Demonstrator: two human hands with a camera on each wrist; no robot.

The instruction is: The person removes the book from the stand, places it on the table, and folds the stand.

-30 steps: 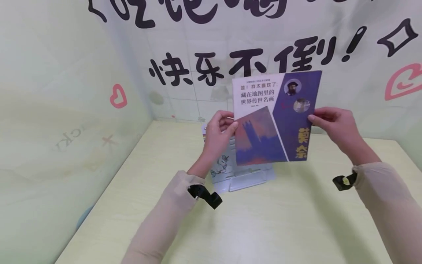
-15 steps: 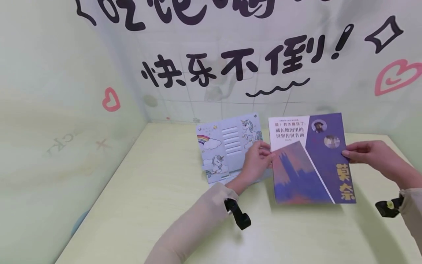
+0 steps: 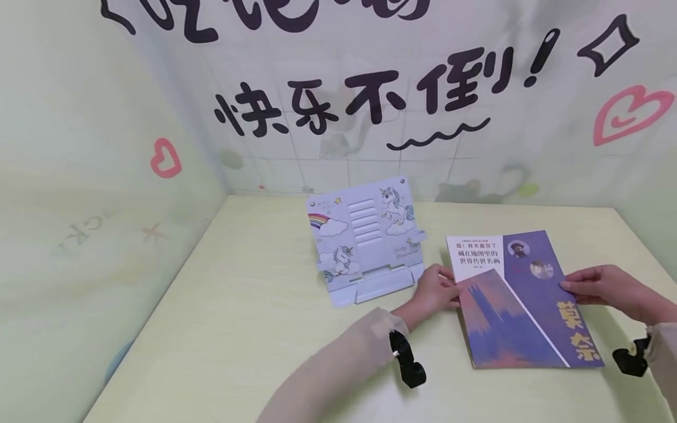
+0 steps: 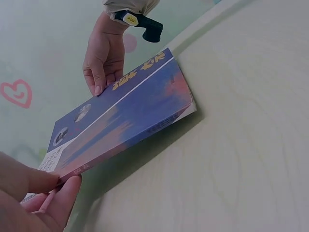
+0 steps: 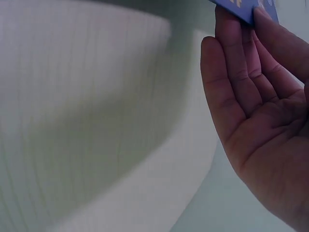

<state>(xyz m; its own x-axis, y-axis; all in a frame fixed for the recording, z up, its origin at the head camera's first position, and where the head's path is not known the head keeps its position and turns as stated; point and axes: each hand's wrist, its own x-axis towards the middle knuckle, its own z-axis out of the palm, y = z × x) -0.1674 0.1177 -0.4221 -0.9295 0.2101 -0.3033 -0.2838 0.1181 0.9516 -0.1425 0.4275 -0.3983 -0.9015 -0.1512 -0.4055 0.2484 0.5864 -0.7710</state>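
Observation:
A thin paperback book [image 3: 520, 305] with a purple, white and painted-tower cover is tilted low over the right part of the table, cover facing up. My left hand [image 3: 436, 292] pinches its left spine edge between thumb and fingers. On the opposite edge, my right hand [image 3: 613, 289] pinches with the thumb on the cover and the fingers beneath. The left wrist view shows the book [image 4: 120, 116] with a shadowed gap under its spine. In the right wrist view only a corner of the book [image 5: 246, 8] shows, between thumb and fingertips.
A pale blue unicorn book stand [image 3: 370, 235] stands upright on the table [image 3: 238, 329], left of the book, with a ledge at its bottom. Behind the table hangs a printed backdrop [image 3: 328, 170] with large black characters. Another wall covering [image 3: 106, 176] closes the left side.
Both hands have carried the book from in front of the stand to the right and down toward the table, tilting it flatter. The unicorn stand is now fully uncovered.

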